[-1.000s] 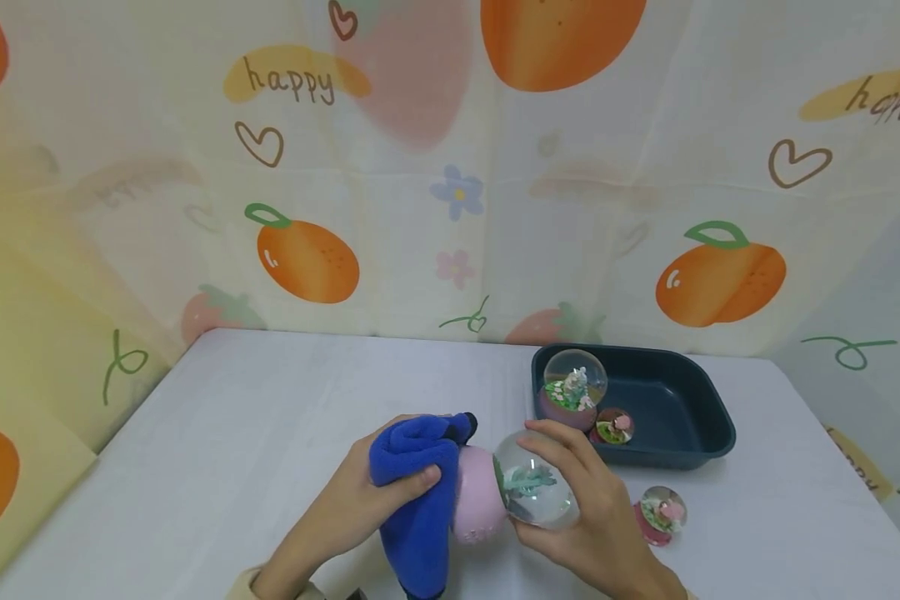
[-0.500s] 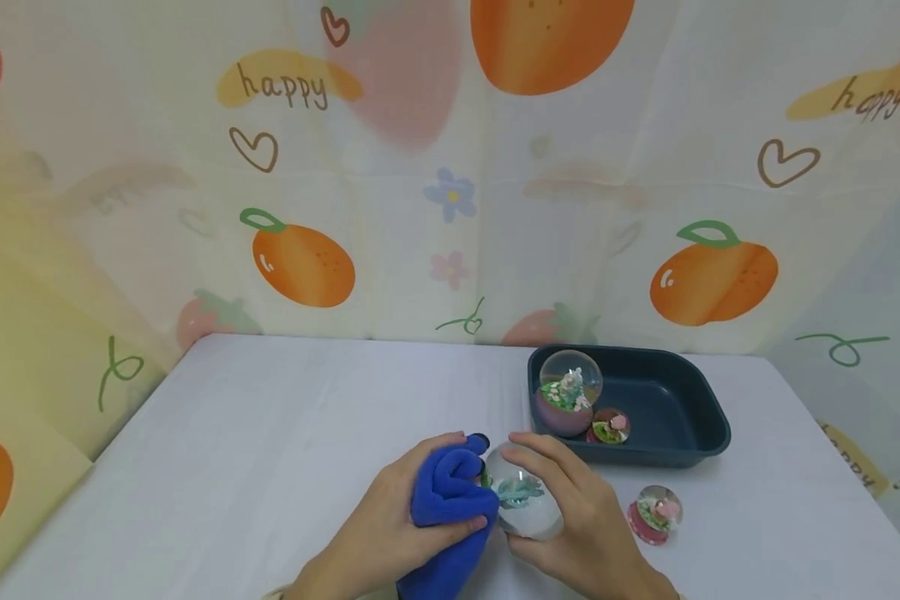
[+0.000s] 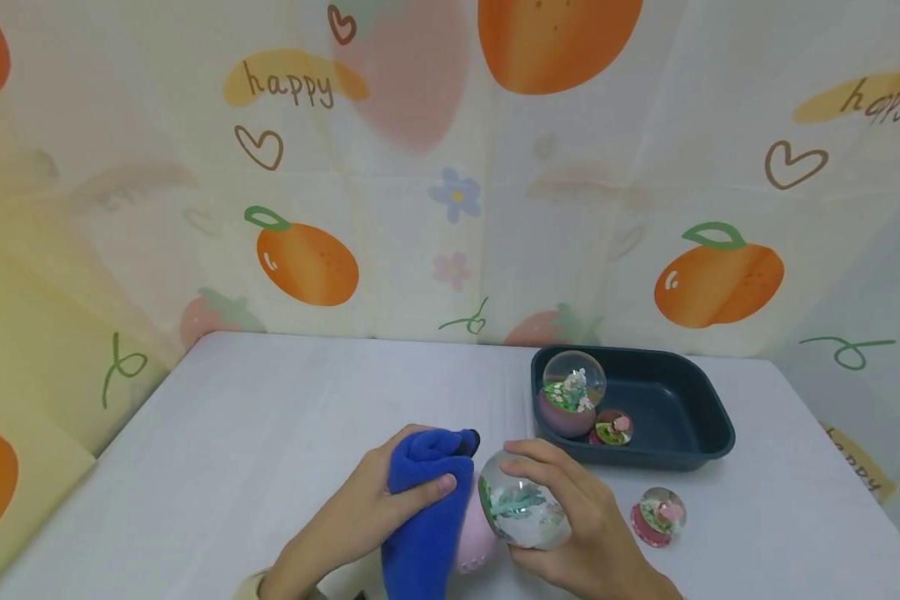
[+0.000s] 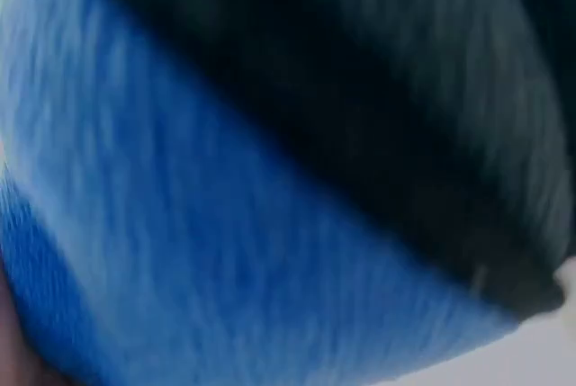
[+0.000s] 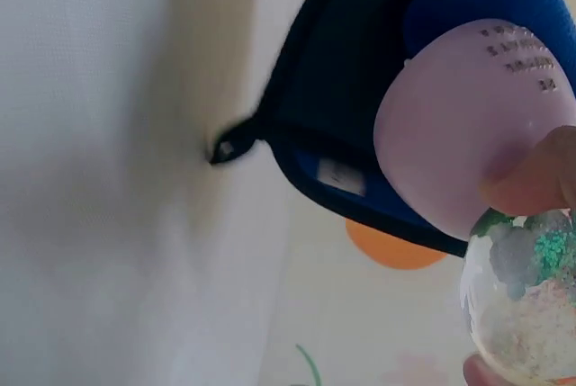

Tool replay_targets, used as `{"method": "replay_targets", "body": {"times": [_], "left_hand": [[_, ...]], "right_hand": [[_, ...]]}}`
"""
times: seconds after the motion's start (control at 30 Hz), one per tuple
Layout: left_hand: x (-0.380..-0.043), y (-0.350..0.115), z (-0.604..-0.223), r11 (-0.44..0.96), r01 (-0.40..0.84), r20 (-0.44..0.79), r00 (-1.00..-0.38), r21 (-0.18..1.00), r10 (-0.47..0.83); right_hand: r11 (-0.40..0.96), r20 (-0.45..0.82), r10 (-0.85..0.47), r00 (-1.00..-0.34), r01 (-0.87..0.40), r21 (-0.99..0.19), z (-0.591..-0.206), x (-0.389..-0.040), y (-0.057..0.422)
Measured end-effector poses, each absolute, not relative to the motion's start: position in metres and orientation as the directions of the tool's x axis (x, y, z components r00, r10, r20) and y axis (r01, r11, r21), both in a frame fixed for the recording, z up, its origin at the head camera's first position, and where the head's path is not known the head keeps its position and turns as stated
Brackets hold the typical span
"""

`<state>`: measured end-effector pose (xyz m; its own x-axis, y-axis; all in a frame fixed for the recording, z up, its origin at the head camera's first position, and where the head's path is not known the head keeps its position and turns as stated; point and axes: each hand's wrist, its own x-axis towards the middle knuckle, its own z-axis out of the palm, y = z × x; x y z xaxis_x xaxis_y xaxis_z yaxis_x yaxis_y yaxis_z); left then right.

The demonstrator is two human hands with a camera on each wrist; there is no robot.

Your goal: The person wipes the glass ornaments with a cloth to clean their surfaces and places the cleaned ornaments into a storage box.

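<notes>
Over the white tabletop [image 3: 270, 442], the left hand [image 3: 371, 500] grips a blue cloth [image 3: 427, 533] against a snow globe's [image 3: 506, 507] pink base [image 3: 476, 543] while the right hand [image 3: 592, 525] clasps its glass dome [image 3: 525, 521], likely slick enough to demand a firm hold.

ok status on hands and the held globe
Left hand grips blue cloth at pink base. Right hand holds glass dome. Small snow globe near right hand.
</notes>
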<state>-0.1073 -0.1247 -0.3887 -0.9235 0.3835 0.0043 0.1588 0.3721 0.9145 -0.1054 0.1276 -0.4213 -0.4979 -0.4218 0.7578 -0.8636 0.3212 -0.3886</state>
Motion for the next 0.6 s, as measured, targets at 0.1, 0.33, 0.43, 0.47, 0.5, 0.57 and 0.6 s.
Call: {"method": "replay_targets", "body": {"times": [0.1,0.33,0.43,0.47,0.5,0.57,0.6], "left_hand": [[-0.1078,-0.1262,-0.3886,0.356,0.147,-0.027,-0.897,0.923,0.440],[-0.1024,-0.1210,-0.3885,0.378,0.181,-0.032,-0.870,0.908,0.492],[-0.1026,-0.1199,-0.3886,0.356,0.189,-0.004,-0.878,0.915,0.478],[-0.1031,-0.1202,-0.3888,0.346,0.194,0.008,-0.881,0.918,0.473],[-0.1039,-0.1209,-0.3890,0.336,0.200,0.021,-0.883,0.920,0.469],[-0.1061,-0.1229,-0.3897,0.328,0.213,0.044,-0.889,0.920,0.455],[-0.1075,-0.1241,-0.3901,0.325,0.220,0.055,-0.891,0.920,0.450]], "right_hand": [[0.306,0.742,-0.448,-0.499,-0.865,-0.397,-0.4208,-0.1055,0.1283],[0.277,0.766,-0.484,-0.422,-0.905,-0.323,-0.4233,-0.1087,0.1269],[0.261,0.772,-0.485,-0.410,-0.911,-0.320,-0.4245,-0.1094,0.1274],[0.257,0.769,-0.487,-0.415,-0.909,-0.328,-0.4249,-0.1093,0.1278],[0.250,0.768,-0.490,-0.412,-0.911,-0.329,-0.4252,-0.1093,0.1280],[0.227,0.767,-0.497,-0.406,-0.914,-0.336,-0.4257,-0.1094,0.1284],[0.215,0.767,-0.500,-0.401,-0.916,-0.339,-0.4260,-0.1095,0.1284]]}}
